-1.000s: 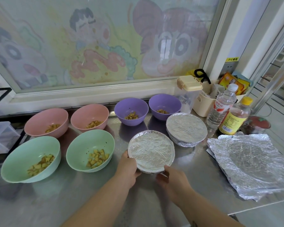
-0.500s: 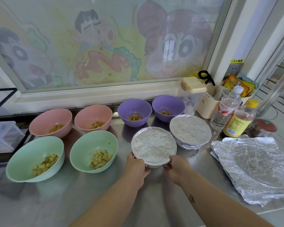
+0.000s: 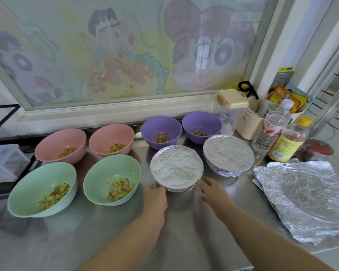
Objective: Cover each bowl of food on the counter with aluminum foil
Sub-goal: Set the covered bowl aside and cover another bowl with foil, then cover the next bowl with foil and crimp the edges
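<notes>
Both hands meet at the near edge of a foil-covered bowl (image 3: 176, 169) on the steel tabletop (image 3: 184, 237). The thin foil could tear or spring loose if fingers drag on its skirt. A hard push might slide the light bowl into the second covered bowl (image 3: 228, 155), just beyond and right of the grip. The left hand (image 3: 156, 196) lies knuckles-up, fingers bent against the foil under the rim; whether that grip pinches the foil or only presses it cannot be told. The right hand (image 3: 211, 192) is loose, fingers spread and holding nothing, its tips at or just off the rim. Left of the grip, two green bowls (image 3: 110, 178) of diced food sit uncovered, as do two pink bowls (image 3: 112, 138) beyond them and two purple bowls (image 3: 160, 132) past the covered one. Spare foil sheets (image 3: 305, 196) lie well to the right; a careless reach for them could brush the bottles (image 3: 288, 141) standing just beyond.
</notes>
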`<action>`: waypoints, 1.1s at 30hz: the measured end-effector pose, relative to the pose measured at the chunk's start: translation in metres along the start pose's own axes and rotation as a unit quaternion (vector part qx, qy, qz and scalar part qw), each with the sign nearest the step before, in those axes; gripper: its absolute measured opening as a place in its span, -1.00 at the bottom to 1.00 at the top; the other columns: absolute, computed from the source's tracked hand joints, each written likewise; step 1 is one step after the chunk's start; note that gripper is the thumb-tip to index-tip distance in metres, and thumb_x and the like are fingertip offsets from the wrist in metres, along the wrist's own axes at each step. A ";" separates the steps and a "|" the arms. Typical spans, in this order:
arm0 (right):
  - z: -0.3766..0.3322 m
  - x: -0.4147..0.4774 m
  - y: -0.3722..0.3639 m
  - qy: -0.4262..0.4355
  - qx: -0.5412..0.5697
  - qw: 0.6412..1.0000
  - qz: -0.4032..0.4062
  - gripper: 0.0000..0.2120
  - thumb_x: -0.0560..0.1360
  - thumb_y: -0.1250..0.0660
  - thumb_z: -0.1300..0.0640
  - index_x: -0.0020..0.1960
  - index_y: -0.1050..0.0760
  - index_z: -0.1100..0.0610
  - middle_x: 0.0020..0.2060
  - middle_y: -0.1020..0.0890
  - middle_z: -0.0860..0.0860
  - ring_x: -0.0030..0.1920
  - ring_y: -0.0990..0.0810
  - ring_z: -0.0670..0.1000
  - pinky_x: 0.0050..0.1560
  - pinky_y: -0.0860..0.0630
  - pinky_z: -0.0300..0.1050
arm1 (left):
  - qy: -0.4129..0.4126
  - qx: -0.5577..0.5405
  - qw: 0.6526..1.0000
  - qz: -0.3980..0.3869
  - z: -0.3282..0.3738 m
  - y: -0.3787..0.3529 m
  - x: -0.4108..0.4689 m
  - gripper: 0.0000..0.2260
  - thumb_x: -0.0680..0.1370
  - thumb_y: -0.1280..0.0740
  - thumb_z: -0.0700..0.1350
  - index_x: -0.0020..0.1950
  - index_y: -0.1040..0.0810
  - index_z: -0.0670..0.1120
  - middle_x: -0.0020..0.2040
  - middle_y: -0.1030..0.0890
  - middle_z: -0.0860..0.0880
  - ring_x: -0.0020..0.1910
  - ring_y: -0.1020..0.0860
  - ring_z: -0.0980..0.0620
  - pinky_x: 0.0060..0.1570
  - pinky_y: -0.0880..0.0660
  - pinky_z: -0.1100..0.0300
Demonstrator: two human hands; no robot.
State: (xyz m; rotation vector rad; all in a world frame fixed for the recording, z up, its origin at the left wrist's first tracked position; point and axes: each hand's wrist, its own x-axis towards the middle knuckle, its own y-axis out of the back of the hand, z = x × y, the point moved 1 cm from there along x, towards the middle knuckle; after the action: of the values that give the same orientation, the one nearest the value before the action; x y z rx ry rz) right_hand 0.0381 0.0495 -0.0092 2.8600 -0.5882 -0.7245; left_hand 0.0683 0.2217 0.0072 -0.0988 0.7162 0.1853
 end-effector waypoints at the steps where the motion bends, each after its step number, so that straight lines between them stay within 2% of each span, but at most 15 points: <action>1: 0.001 -0.009 0.013 0.040 -0.061 0.997 0.017 -0.93 0.62 -0.34 0.06 0.08 -0.57 0.02 -0.11 -0.64 -0.08 -0.11 -0.60 -0.07 0.03 -0.57 -0.07 | -0.003 0.024 1.000 0.017 -0.007 -0.002 -0.002 -0.73 0.55 -0.24 -0.26 0.24 -0.46 -0.07 0.04 -0.55 -0.09 -0.10 -0.50 -0.02 0.05 -0.52 0.03; 3: 0.009 -0.022 0.045 0.111 -0.137 0.983 0.059 -0.91 0.59 -0.37 0.08 0.07 -0.62 -0.06 -0.14 -0.67 -0.18 -0.14 -0.62 -0.17 -0.09 -0.49 -0.28 | -0.013 0.071 0.997 -0.009 -0.022 -0.015 -0.011 -0.85 0.54 -0.23 -0.27 0.01 -0.52 -0.06 -0.18 -0.54 -0.07 -0.21 -0.47 -0.01 -0.11 -0.46 0.10; 5: 0.020 -0.028 0.085 0.140 -0.182 0.966 0.121 -0.91 0.56 -0.41 0.09 0.00 -0.66 -0.08 -0.23 -0.67 -0.22 -0.19 -0.61 -0.24 -0.18 -0.43 -0.36 | -0.024 0.108 0.991 -0.070 -0.032 -0.038 -0.021 -0.83 0.54 -0.23 -0.29 -0.12 -0.51 -0.04 -0.27 -0.52 -0.02 -0.30 -0.46 0.04 -0.24 -0.37 0.19; 7: 0.033 -0.028 0.130 0.137 -0.224 0.946 0.189 -0.90 0.55 -0.41 0.09 0.02 -0.68 -0.04 -0.23 -0.65 -0.23 -0.18 -0.61 -0.19 -0.15 -0.46 -0.25 | -0.039 0.146 0.978 -0.140 -0.039 -0.066 -0.030 -0.84 0.55 -0.25 -0.29 -0.10 -0.52 -0.04 -0.25 -0.55 0.00 -0.33 -0.48 0.08 -0.30 -0.35 0.22; 9: 0.048 -0.026 0.173 0.120 -0.259 0.932 0.224 -0.85 0.56 -0.40 0.10 0.10 -0.68 0.00 -0.13 -0.68 -0.17 -0.10 -0.61 -0.09 -0.06 -0.50 -0.13 | -0.071 0.212 0.950 -0.217 -0.048 -0.094 -0.038 -0.86 0.56 -0.27 -0.25 -0.02 -0.54 -0.02 -0.18 -0.59 0.01 -0.30 -0.53 0.09 -0.29 -0.38 0.25; 12: 0.071 -0.023 0.227 0.091 -0.329 0.913 0.222 -0.75 0.56 -0.40 0.10 0.24 -0.61 -0.02 0.15 -0.67 -0.05 0.14 -0.59 0.00 0.17 -0.53 -0.03 | -0.151 0.349 0.877 -0.296 -0.063 -0.130 -0.044 -0.88 0.58 -0.28 -0.18 0.09 -0.53 -0.04 -0.07 -0.60 0.02 -0.16 -0.55 0.10 -0.18 -0.42 0.28; 14: 0.082 -0.022 0.253 0.069 -0.395 0.895 0.194 -0.65 0.57 -0.40 0.09 0.35 -0.54 -0.02 0.29 -0.60 -0.03 0.32 -0.50 0.06 0.32 -0.45 0.02 | -0.229 0.438 0.807 -0.325 -0.070 -0.151 -0.052 -0.90 0.60 -0.26 -0.15 0.09 -0.51 0.00 -0.01 -0.59 0.05 -0.07 -0.55 0.12 -0.08 -0.47 0.30; 16: 0.090 -0.020 0.271 0.045 -0.456 0.877 0.141 -0.53 0.58 -0.38 0.07 0.47 -0.43 -0.04 0.42 -0.49 -0.05 0.44 -0.39 0.06 0.43 -0.35 0.02 | -0.288 0.495 0.743 -0.346 -0.074 -0.169 -0.063 -0.81 0.63 -0.22 -0.11 0.21 -0.53 0.01 0.11 -0.62 0.04 0.07 -0.57 0.08 0.07 -0.48 0.25; 18: 0.097 -0.020 0.285 0.030 -0.491 0.866 0.093 -0.46 0.60 -0.34 0.09 0.54 -0.31 -0.06 0.50 -0.38 -0.06 0.51 -0.29 0.03 0.50 -0.28 -0.01 | -0.327 0.538 0.686 -0.365 -0.078 -0.185 -0.073 -0.73 0.65 -0.18 -0.10 0.33 -0.50 0.00 0.22 -0.60 0.02 0.17 -0.55 0.05 0.11 -0.42 0.26; 20: 0.102 -0.021 0.295 0.016 -0.486 0.871 0.067 -0.43 0.61 -0.32 0.13 0.57 -0.25 -0.07 0.55 -0.30 -0.07 0.54 -0.22 0.01 0.53 -0.23 -0.05 | -0.364 0.569 0.633 -0.379 -0.083 -0.200 -0.078 -0.69 0.65 -0.17 -0.11 0.39 -0.47 0.00 0.32 -0.54 0.02 0.28 -0.50 0.04 0.20 -0.39 0.22; 24: 0.110 -0.016 0.306 0.027 -0.511 0.859 0.026 -0.36 0.59 -0.36 0.05 0.59 -0.20 -0.12 0.58 -0.25 -0.09 0.57 -0.17 0.01 0.57 -0.18 0.00 | -0.403 0.610 0.568 -0.379 -0.098 -0.220 -0.075 -0.66 0.64 -0.16 -0.14 0.40 -0.46 0.05 0.40 -0.44 0.05 0.37 -0.41 0.03 0.34 -0.40 0.05; 26: 0.113 -0.012 0.310 0.040 -0.514 0.856 0.017 -0.36 0.58 -0.38 0.03 0.58 -0.21 -0.14 0.57 -0.26 -0.10 0.57 -0.18 0.00 0.56 -0.19 0.01 | -0.408 0.628 0.548 -0.373 -0.106 -0.224 -0.071 -0.63 0.64 -0.16 -0.15 0.43 -0.41 0.09 0.44 -0.36 0.07 0.38 -0.40 0.00 0.33 -0.40 0.04; 28: 0.115 -0.009 0.312 0.058 -0.513 0.856 0.012 -0.37 0.57 -0.39 0.04 0.57 -0.24 -0.14 0.56 -0.28 -0.12 0.56 -0.20 -0.01 0.55 -0.21 0.00 | -0.410 0.628 0.551 -0.365 -0.112 -0.226 -0.068 -0.60 0.64 -0.17 -0.20 0.46 -0.38 0.10 0.47 -0.30 0.07 0.37 -0.41 -0.01 0.31 -0.42 0.05; 33: 0.116 -0.007 0.312 0.093 -0.520 0.849 -0.004 -0.50 0.61 -0.34 0.01 0.51 -0.33 -0.15 0.55 -0.29 -0.17 0.53 -0.23 -0.04 0.55 -0.21 -0.02 | -0.392 0.578 0.627 -0.345 -0.116 -0.234 -0.065 -0.62 0.64 -0.20 -0.23 0.44 -0.42 0.03 0.41 -0.37 0.07 0.26 -0.47 0.09 0.27 -0.38 0.19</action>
State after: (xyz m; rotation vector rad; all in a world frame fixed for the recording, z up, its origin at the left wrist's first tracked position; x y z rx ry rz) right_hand -0.1293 -0.2372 -0.0391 1.8650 -0.0711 -0.5116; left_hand -0.0066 -0.0342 -0.0308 0.9123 -0.2365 -0.9679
